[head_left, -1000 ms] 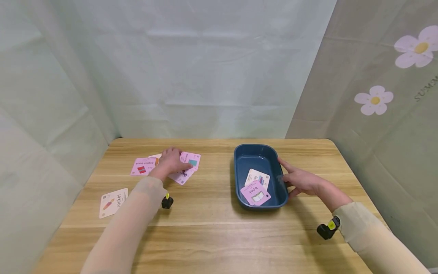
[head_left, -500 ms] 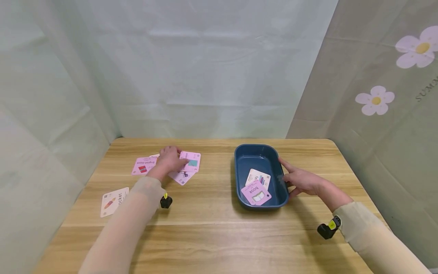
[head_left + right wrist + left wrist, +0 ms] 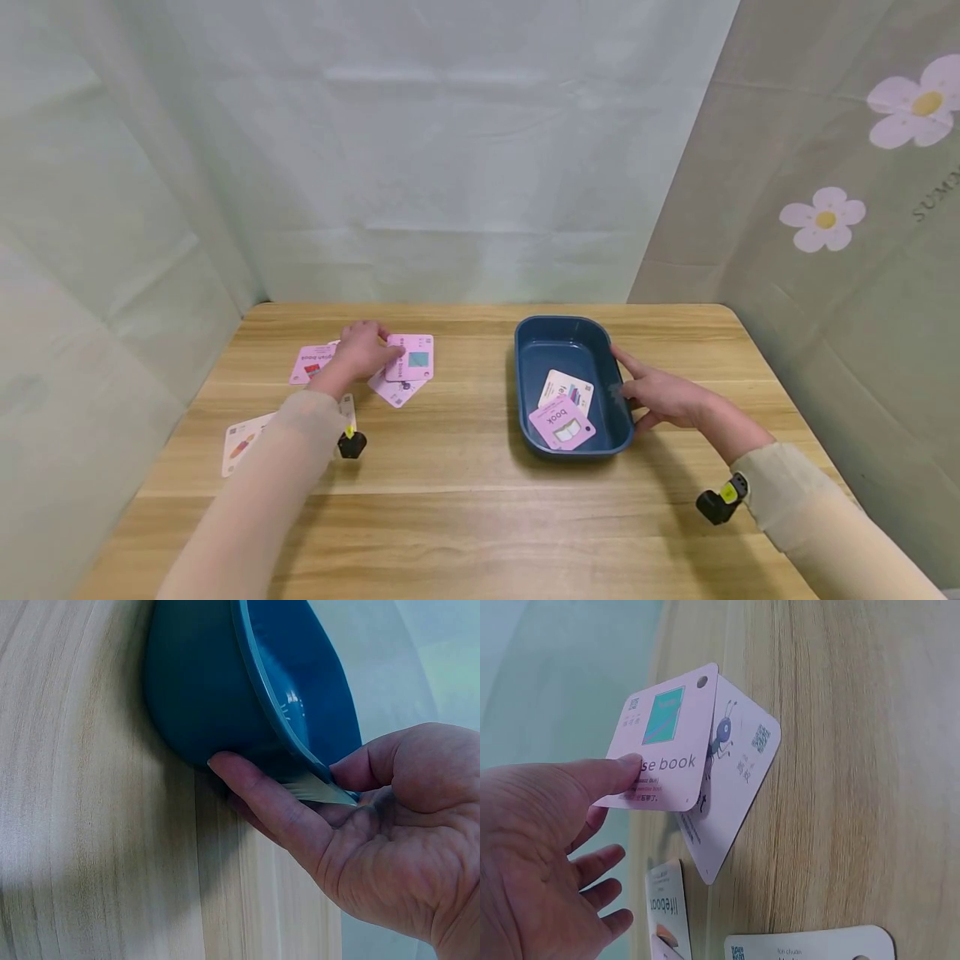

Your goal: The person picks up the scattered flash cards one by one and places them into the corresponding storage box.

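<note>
My left hand [image 3: 360, 350] pinches a pink "exercise book" card [image 3: 418, 368] between thumb and fingers. In the left wrist view, this card overlaps a pale card with an ant picture [image 3: 742, 750], which lies on the table. At right, my right hand [image 3: 667, 398] grips the side of a dark blue rectangular tray [image 3: 551, 346]. The right wrist view shows its thumb at the rim and its fingers against the outer wall. Inside the tray, a pink "book" card [image 3: 562, 423] overlaps a white card [image 3: 557, 385].
Near my left wrist lie a pink English book card [image 3: 306, 368], a lifeboat card [image 3: 667, 900] and a white card [image 3: 802, 945]. A card with a rocket picture [image 3: 238, 443] is partly behind my left forearm. Cloth walls [image 3: 450, 167] border the wooden table [image 3: 480, 533].
My left hand has drawn slightly left, and the exercise book card has shifted left with it over the ant card. My right hand and the tray have hardly moved.
</note>
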Demonstrator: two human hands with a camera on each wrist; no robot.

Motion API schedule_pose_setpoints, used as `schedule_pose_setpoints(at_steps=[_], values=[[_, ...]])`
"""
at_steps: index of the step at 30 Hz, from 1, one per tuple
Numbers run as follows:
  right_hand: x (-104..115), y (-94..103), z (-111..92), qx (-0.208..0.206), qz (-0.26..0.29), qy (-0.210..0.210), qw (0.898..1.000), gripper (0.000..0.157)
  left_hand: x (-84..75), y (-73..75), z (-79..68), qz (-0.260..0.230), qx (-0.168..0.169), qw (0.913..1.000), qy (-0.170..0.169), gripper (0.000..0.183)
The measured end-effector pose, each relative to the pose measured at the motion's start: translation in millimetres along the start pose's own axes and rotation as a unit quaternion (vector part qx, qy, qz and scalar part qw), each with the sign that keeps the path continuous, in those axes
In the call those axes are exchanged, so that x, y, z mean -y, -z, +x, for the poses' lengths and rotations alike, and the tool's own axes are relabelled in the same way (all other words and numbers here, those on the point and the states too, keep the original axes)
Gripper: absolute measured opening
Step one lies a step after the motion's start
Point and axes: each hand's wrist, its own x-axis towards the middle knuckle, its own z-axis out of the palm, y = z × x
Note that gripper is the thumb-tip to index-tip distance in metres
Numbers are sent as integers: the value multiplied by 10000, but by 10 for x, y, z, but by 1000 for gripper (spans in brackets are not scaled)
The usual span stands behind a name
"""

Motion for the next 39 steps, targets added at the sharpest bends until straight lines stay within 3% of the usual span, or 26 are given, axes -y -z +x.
schedule_pose_setpoints(at_steps=[11,20,27,39], values=[[1,-2,25,0,-3,17,10000,83,26,19,-34,-689,-39,9975,119,32],[2,-1,27,-15,-10,3,10000,83,25,63,-56,-1256,307,9914,185,46],[-1,1,26,-8,-26,3,10000,82,43,59,-21,-1399,324,9896,90,45],[-6,16,35,44,22,20,10000,82,19,96,-47,-1517,310,9876,257,47]])
